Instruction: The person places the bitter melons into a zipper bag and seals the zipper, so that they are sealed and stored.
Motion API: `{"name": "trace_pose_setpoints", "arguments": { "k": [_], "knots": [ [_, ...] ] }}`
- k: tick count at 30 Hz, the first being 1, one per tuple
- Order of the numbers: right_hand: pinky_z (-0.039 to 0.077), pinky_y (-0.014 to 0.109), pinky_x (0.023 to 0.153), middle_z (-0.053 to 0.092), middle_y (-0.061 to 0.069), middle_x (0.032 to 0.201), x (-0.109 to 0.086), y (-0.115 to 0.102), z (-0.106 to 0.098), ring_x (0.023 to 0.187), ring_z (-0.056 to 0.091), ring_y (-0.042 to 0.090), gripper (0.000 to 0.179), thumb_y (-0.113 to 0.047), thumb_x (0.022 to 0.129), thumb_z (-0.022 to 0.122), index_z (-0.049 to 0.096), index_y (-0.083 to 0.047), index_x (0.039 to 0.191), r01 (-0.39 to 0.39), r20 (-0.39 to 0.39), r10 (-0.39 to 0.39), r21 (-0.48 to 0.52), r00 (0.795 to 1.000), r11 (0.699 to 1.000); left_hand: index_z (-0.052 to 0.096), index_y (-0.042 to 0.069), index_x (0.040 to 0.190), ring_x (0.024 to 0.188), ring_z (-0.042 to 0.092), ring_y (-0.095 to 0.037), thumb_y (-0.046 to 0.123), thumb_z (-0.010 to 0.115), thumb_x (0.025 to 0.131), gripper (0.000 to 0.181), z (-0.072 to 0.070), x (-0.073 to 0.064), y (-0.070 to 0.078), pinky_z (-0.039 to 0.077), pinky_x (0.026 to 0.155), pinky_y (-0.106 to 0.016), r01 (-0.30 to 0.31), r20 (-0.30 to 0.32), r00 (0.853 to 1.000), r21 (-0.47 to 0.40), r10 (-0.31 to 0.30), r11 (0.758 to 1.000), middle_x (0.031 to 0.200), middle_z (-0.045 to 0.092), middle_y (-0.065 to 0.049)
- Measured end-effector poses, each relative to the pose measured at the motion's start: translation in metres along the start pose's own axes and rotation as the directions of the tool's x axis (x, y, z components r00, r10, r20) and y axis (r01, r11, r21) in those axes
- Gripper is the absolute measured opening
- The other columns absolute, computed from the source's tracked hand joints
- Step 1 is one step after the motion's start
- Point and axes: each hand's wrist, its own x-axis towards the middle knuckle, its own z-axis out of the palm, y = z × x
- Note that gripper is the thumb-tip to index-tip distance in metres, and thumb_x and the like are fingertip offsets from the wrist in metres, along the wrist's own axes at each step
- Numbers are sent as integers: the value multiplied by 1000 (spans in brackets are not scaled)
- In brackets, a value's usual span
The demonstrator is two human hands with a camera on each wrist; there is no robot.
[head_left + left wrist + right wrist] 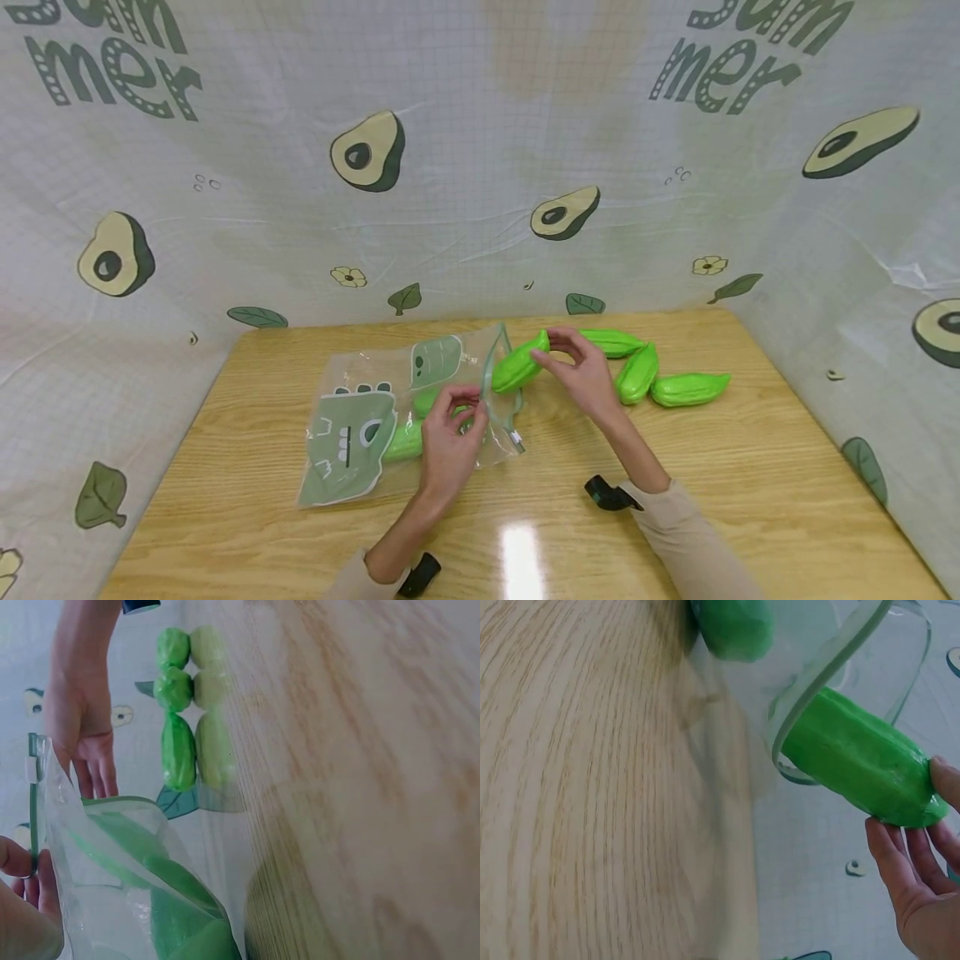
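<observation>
A clear zip bag (352,454) with a green monster print lies on the table, its mouth facing right. My left hand (450,433) pinches the bag's edge by the mouth, as the left wrist view also shows. With thumb and fingers my right hand (588,379) holds a bright green ridged bitter melon (519,368) by one end. In the right wrist view the far end of that melon (862,761) is inside the bag's open mouth, framed by the zip rim (832,671). Other green melons (405,442) lie inside the bag, partly hidden by the print and my left hand.
Three loose bitter melons rest right of my right hand: one at the back (611,342), one in the middle (637,375) and one on the right (690,389). A printed cloth (465,250) with avocados hangs behind the wooden table (225,467) and along its sides.
</observation>
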Motion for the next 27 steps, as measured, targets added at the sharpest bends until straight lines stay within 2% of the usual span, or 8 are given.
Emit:
{"name": "trace_pose_setpoints", "arguments": {
  "k": [10,27],
  "knots": [
    [59,26,93,61,19,128,1,4,8,116,61,26,40,-6,93,76,62,4,129,0,13,0,-16,1000,1000,61,-8,110,102,64,-29,-16,63,90,23,0,0,1,60,92,-32,-6,2,1000,-3,6,1000,109,63,-19],
    [59,27,93,62,19,126,-1,9,20,116,61,29,41,-6,92,77,61,4,128,-17,29,17,-21,999,1000,61,-7,110,102,64,-29,-16,63,90,22,0,1,1,60,92,-32,2,3,1000,-1,-2,1000,110,62,-18]
  ]
}}
